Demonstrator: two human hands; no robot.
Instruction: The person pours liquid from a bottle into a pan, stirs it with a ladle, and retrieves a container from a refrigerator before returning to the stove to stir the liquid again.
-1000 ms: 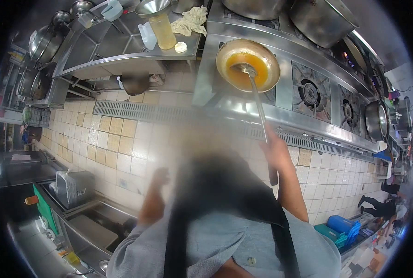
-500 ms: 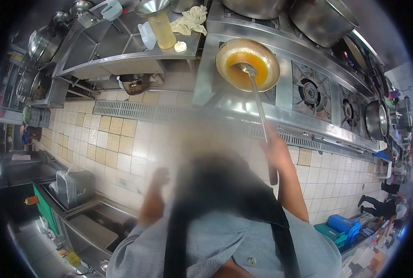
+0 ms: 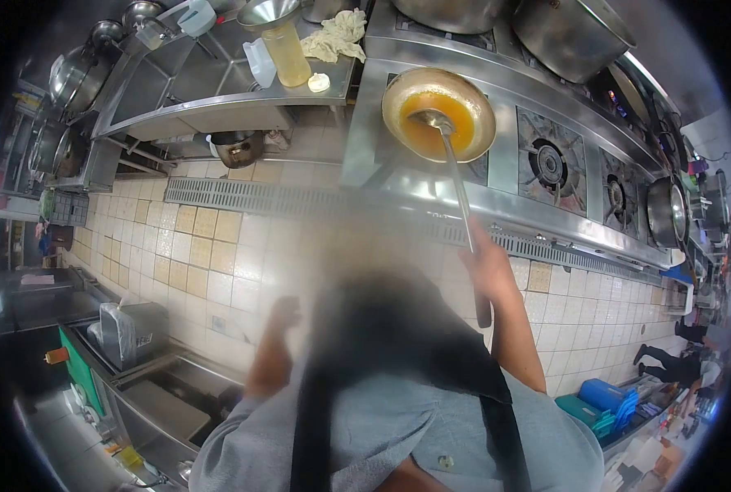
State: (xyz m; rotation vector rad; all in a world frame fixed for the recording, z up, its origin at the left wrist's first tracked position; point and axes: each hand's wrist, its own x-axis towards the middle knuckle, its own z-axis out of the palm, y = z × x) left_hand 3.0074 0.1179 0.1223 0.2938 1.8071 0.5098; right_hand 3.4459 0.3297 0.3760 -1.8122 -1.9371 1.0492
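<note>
My right hand [image 3: 490, 266] is closed round the long handle of a metal ladle [image 3: 457, 184]. The ladle's bowl rests in orange-brown liquid [image 3: 461, 115] inside a round metal pan [image 3: 397, 98] on the stove. My left hand [image 3: 283, 316] hangs low on the left, away from the pan, over the tiled floor. It is blurred, and its fingers look bent, but whether they hold anything cannot be made out.
Large pots [image 3: 562, 37] stand at the back of the stove [image 3: 503, 123], with burners [image 3: 550, 164] right of the pan. A yellow-filled container [image 3: 288, 57] and cloth [image 3: 334, 37] sit on the left counter. Sinks [image 3: 165, 406] lie lower left. A person [image 3: 669, 365] is far right.
</note>
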